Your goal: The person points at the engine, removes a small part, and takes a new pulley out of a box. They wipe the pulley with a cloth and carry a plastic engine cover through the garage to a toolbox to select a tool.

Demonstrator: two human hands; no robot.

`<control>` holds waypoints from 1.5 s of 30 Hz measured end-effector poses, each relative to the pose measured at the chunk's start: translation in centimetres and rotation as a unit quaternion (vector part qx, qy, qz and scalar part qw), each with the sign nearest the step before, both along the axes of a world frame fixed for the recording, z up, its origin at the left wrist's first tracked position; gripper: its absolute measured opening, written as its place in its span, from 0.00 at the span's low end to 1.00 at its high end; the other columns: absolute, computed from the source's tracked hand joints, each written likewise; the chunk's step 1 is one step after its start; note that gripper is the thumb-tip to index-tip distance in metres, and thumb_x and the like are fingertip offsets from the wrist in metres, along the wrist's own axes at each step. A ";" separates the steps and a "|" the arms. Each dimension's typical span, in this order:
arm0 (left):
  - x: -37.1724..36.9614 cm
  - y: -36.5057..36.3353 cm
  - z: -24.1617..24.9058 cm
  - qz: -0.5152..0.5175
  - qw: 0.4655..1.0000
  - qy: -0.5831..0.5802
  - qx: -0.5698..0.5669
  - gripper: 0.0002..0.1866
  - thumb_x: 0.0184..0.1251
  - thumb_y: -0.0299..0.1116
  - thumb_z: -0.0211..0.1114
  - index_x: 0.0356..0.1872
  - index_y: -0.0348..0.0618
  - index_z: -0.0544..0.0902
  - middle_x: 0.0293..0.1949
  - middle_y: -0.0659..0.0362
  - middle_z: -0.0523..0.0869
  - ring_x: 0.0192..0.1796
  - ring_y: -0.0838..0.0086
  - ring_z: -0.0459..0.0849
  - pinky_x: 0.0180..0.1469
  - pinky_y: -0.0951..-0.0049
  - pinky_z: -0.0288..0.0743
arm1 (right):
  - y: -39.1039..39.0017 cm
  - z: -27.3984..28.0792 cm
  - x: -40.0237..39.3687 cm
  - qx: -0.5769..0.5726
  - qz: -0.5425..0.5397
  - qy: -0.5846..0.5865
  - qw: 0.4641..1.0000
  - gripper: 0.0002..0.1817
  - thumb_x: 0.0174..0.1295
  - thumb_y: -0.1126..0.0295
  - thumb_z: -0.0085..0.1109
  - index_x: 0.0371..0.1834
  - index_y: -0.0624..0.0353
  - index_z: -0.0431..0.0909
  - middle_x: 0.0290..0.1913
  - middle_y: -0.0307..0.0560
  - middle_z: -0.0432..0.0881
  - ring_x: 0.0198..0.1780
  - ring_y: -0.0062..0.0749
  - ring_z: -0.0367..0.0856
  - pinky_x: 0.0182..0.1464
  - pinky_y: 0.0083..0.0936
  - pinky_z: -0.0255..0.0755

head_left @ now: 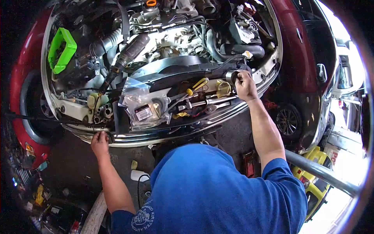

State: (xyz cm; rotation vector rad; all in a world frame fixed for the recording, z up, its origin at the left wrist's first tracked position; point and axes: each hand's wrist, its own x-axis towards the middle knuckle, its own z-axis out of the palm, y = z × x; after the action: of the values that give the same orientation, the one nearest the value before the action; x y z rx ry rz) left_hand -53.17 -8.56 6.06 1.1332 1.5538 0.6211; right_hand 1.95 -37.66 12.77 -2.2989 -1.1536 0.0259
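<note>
My right hand (246, 86) is closed around a short silver round part with a dark end (232, 76), at the right side of the engine bay's front edge. My left hand (100, 145) is at the front bumper's chrome edge on the left, its fingers curled together; I cannot tell what is between them. A thin dark line runs down to it past the metal sockets (104, 112). Between my hands, on the front panel, lie a clear plastic bag with a labelled part (145, 112), a yellow-handled screwdriver (199, 84), and a ratchet wrench (191, 105).
The open engine bay (175, 41) is ahead, with a black work light (130, 50) leaning across it. A green tray (62, 50) sits at its left. Red cars (290, 43) stand at both sides. A white bottle (138, 175) is on the floor below.
</note>
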 end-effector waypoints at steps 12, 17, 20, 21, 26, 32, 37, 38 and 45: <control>2.7 -0.7 1.8 0.001 0.993 0.113 0.021 0.13 0.61 0.37 0.66 0.37 0.36 0.83 0.25 0.64 0.77 0.25 0.81 0.70 0.25 0.76 0.64 | 1.7 -2.3 -6.8 -0.044 0.158 -0.014 0.986 0.08 0.50 0.73 0.61 0.33 0.60 0.76 0.45 0.56 0.80 0.52 0.52 0.77 0.55 0.40 0.69; 1.3 -0.5 0.8 -0.035 0.982 0.182 0.044 0.18 0.59 0.44 0.66 0.42 0.40 0.85 0.36 0.54 0.86 0.38 0.69 0.82 0.45 0.71 0.73 | 1.8 -3.9 -6.1 -0.132 0.152 -0.059 0.978 0.09 0.51 0.70 0.60 0.36 0.59 0.78 0.45 0.54 0.80 0.51 0.49 0.77 0.55 0.41 0.69; 0.5 0.0 -0.6 -0.088 0.977 0.173 0.083 0.20 0.61 0.44 0.64 0.46 0.38 0.83 0.45 0.50 0.85 0.47 0.59 0.82 0.52 0.67 0.72 | 4.1 -0.8 -7.3 -0.225 0.155 -0.050 0.961 0.10 0.51 0.69 0.59 0.36 0.59 0.76 0.45 0.52 0.79 0.50 0.48 0.77 0.53 0.42 0.68; 1.7 0.1 1.4 -0.094 0.966 0.235 0.049 0.19 0.61 0.42 0.65 0.45 0.37 0.83 0.44 0.49 0.85 0.48 0.59 0.82 0.52 0.66 0.72 | 4.3 -1.2 -7.3 -0.221 0.154 -0.062 0.961 0.10 0.50 0.69 0.58 0.36 0.59 0.76 0.46 0.52 0.78 0.50 0.48 0.77 0.53 0.42 0.68; 2.8 0.6 0.8 -0.063 0.969 0.202 0.129 0.17 0.58 0.43 0.68 0.38 0.38 0.85 0.34 0.50 0.87 0.40 0.61 0.85 0.46 0.67 0.74 | 4.7 -1.9 -6.7 -0.238 0.158 -0.067 0.956 0.11 0.52 0.69 0.54 0.38 0.61 0.75 0.46 0.56 0.77 0.52 0.50 0.74 0.54 0.41 0.68; 3.7 2.0 0.1 -0.068 0.952 0.282 0.097 0.30 0.52 0.59 0.66 0.37 0.36 0.85 0.37 0.43 0.86 0.44 0.48 0.83 0.48 0.57 0.73 | 4.5 -2.2 -5.8 -0.243 0.177 -0.047 0.953 0.13 0.51 0.71 0.56 0.40 0.63 0.75 0.47 0.59 0.77 0.52 0.53 0.74 0.56 0.42 0.67; 2.5 3.5 -3.1 -0.097 0.950 0.291 0.054 0.27 0.53 0.53 0.64 0.38 0.33 0.85 0.41 0.41 0.85 0.48 0.48 0.81 0.51 0.56 0.71 | 4.2 -2.7 -5.6 -0.187 0.162 -0.069 0.967 0.08 0.51 0.70 0.56 0.32 0.62 0.75 0.41 0.58 0.78 0.47 0.54 0.75 0.54 0.43 0.68; 4.2 2.8 0.7 -0.105 0.933 0.338 0.060 0.26 0.53 0.51 0.64 0.38 0.32 0.84 0.42 0.41 0.84 0.49 0.47 0.81 0.51 0.57 0.70 | 4.1 -2.8 -5.4 -0.185 0.171 -0.067 0.965 0.07 0.51 0.70 0.56 0.32 0.61 0.76 0.41 0.57 0.78 0.47 0.54 0.75 0.54 0.42 0.68; 4.5 3.5 2.3 -0.170 0.924 0.342 -0.013 0.36 0.57 0.53 0.63 0.51 0.23 0.76 0.52 0.35 0.78 0.59 0.44 0.73 0.61 0.58 0.66 | 4.2 -2.3 -6.0 -0.204 0.148 -0.062 0.966 0.08 0.52 0.72 0.55 0.35 0.60 0.76 0.42 0.55 0.77 0.48 0.51 0.74 0.55 0.39 0.67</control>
State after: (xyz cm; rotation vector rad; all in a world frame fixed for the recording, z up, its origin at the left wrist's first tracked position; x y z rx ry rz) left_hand -48.67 -5.10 8.35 1.6622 1.8564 -0.0536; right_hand -4.06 -33.47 10.46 -2.4760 -1.6813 0.2584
